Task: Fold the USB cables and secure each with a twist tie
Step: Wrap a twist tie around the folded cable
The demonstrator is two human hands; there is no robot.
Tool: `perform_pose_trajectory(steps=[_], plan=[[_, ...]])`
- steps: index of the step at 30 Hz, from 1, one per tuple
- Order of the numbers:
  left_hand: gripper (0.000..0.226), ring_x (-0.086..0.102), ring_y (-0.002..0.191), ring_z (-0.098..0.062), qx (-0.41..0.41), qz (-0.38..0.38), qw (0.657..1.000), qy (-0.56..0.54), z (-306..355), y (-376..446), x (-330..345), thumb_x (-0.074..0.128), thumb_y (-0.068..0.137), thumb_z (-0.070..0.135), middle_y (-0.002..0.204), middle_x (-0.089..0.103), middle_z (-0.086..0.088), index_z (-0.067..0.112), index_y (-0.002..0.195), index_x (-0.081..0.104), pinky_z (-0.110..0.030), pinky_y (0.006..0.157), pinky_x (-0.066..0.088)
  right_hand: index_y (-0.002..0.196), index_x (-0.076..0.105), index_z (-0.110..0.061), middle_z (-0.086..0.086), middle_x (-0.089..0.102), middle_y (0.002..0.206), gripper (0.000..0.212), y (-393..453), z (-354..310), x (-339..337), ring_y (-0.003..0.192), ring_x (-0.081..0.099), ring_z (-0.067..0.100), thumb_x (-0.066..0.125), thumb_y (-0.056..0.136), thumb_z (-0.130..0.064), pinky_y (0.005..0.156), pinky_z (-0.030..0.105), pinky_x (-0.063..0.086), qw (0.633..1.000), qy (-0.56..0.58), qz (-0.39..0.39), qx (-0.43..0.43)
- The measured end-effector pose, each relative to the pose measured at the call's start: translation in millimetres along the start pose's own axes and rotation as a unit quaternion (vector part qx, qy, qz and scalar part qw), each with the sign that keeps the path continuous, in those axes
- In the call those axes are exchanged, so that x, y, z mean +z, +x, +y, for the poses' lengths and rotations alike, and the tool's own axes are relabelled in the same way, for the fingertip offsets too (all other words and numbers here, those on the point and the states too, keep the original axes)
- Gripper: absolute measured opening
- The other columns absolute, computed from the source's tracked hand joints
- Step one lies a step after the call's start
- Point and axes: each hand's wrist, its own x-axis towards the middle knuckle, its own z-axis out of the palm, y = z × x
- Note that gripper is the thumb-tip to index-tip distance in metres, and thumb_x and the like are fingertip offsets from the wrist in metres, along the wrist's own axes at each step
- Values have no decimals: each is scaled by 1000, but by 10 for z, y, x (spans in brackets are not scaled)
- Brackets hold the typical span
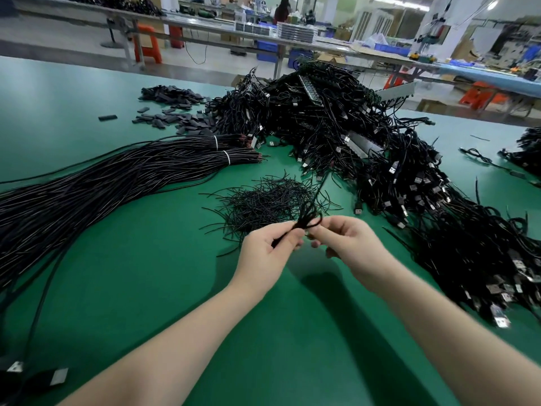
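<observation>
Presently the green worktop (123, 288) carries, beyond my grip, a heap of USB cables (336, 124) and, to its left, tied bundles of black wire (87, 183). Just beyond my grip lies the loose twist ties pile (263, 200). My left hand (268, 256) grips a folded cable (306, 219); my right hand (348, 244) pinches its loop end.

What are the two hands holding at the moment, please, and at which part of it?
A small folded bundle of black cable, held above the green table. The left hand pinches its lower end; the right hand pinches it at the gathered middle, below the loops.
</observation>
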Motion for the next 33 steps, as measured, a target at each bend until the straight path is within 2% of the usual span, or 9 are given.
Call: perform_pose_trajectory(steps=[3,6,8,11,15,21,25,29,33], plan=[[25,61,70,-1,-34,24,999,-22,-2,8,-37,60,96,16,73,70,13,36,89,73,-15,72,49,73,71,-23,-6,66,66,16,-76,83,286,63,54,10,69,89,-20,58,24,43,991,21,121,-48],[30,61,68,1,-48,43,997,-34,-14,11,-46,62,95,17,72,70,15,42,84,72,-14,71,50,74,73,-28,-7,72,71,16,-108,91,413,65,60,4,69,88,-21,63,20,49,983,26,170,-62],[26,62,70,1,-64,53,996,-39,-31,23,-35,63,94,18,75,72,16,43,96,69,-14,73,50,74,74,-27,-2,72,71,17,-114,109,463,65,59,6,68,89,-21,61,24,50,984,60,165,-34],[18,63,73,2,-81,53,994,-60,-50,41,-37,64,93,19,77,73,14,25,109,69,-14,74,50,75,77,-24,-5,70,69,17,-88,109,445,66,60,5,68,89,-20,58,19,49,982,149,111,18],[21,61,69,-3,-75,46,993,-85,-10,49,-42,62,95,15,73,71,7,31,87,73,-15,71,49,75,78,-19,-2,71,71,12,0,40,328,63,62,5,72,74,-30,57,16,49,970,229,13,77],[24,63,66,-4,-88,50,991,-91,11,50,-46,63,94,14,72,72,4,30,83,76,-13,65,47,71,78,-22,-2,70,72,18,72,53,232,62,60,3,72,67,-39,59,15,51,974,195,-51,98],[17,65,67,-1,-85,60,993,-57,13,33,-20,64,93,13,73,73,9,20,107,71,-11,67,47,73,78,-21,-4,68,68,16,80,65,157,62,59,4,73,68,-35,59,15,49,976,193,-70,65],[21,64,64,4,-72,67,993,-61,74,20,-17,63,93,13,71,73,13,30,104,67,-9,65,47,74,77,-23,-2,71,71,4,88,74,156,64,60,5,76,77,-25,60,16,49,988,154,-24,-7],[23,61,61,7,-61,71,995,-43,123,16,-22,61,95,14,70,72,17,37,101,62,-8,63,46,74,78,-25,0,73,72,10,86,63,179,67,64,8,79,65,-27,62,17,51,983,176,12,-51]])
